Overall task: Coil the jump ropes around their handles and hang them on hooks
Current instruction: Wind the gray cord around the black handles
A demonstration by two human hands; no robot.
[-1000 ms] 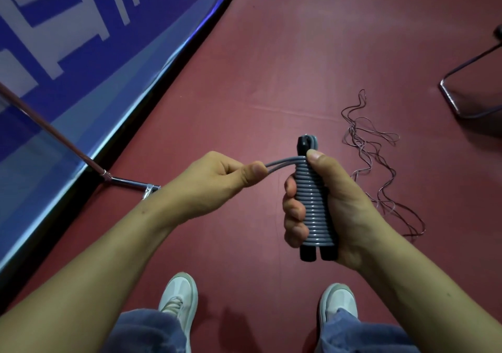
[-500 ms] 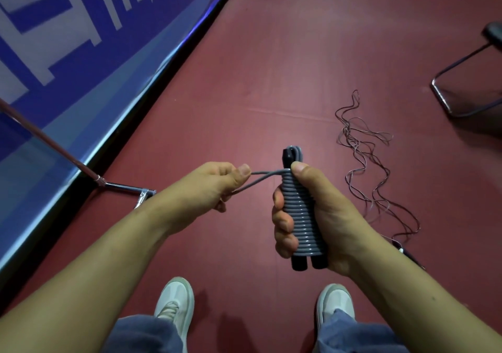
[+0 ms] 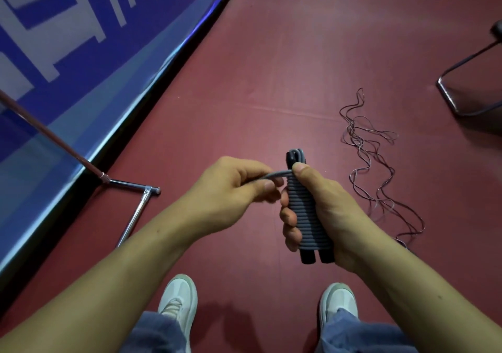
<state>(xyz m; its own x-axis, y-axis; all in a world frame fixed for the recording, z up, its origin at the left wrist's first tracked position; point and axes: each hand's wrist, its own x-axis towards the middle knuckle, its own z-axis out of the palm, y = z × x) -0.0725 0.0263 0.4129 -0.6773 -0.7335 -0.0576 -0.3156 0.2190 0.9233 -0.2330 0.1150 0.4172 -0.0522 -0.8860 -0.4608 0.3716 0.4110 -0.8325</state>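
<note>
Above the red floor [image 3: 271, 67], over the gap between two white shoes [image 3: 179, 301]: a grey jump rope [image 3: 307, 216], wound in tight turns round a pair of black handles [image 3: 308, 257] set side by side, roughly upright, tops leaning a little to the left. Clamped in the right hand [image 3: 326, 206], fingers curled round the left side of the coil, thumb pressed on the topmost turn, palm behind the right side. Black handle ends poking out below that hand; a dark cap and a grey loop showing above the thumb.

Just left of the coil's top, pinched in the left hand [image 3: 231, 189]: the rope's short free end [image 3: 277, 174], running nearly level from the top turn into the curled fingers, left thumb close to the right hand's fingertips.

Farther right on the floor, well apart from both hands: a second, thin rope [image 3: 358, 140], loose in a tangle of wavy loops. Toward the floor's right edge: a bent metal tube frame [image 3: 448, 98]. Along the floor's left edge: a blue and white banner [image 3: 81, 53], with a chrome stand foot [image 3: 134, 216] resting on the floor just beside it. At the near edge: blue trouser legs [image 3: 154, 333] above the shoes.
</note>
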